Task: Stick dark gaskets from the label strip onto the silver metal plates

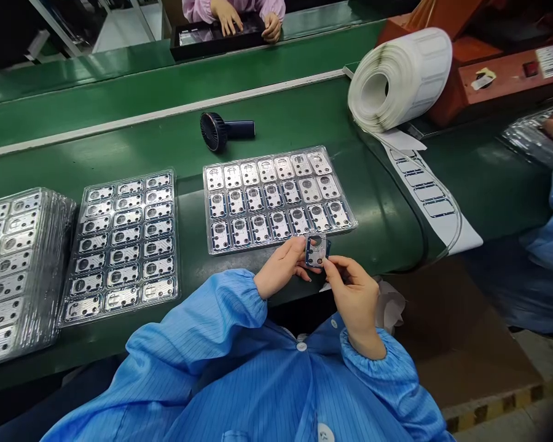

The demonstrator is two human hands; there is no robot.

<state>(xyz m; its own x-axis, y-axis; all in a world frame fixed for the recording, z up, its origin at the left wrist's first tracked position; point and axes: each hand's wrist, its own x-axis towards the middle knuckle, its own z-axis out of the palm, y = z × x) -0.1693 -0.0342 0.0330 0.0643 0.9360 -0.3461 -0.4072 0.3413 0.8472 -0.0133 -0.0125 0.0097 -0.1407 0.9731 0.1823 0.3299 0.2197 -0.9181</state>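
Note:
A small flat metal plate with dark blue edges and a round opening (pixel 315 250) is held up between my two hands, just in front of the bench edge. My left hand (pixel 283 265) pinches its left side. The thumb and fingers of my right hand (pixel 354 291) are closed on its lower right corner, where a dark blue edge sticks out behind. Right beyond my hands lies a clear plastic tray (pixel 281 242) with rows of similar plates. Another filled tray (pixel 177 245) lies to the left, beside a tall stack of such trays (pixel 50 276).
A dark handheld fan (pixel 225 130) lies behind the middle tray. To the right, a label roll (pixel 396 80) trails its strip (pixel 424 190) over the bench beside a cable and an orange machine (pixel 502 86). Co-workers' hands (pixel 228 17) show across the bench and at far right.

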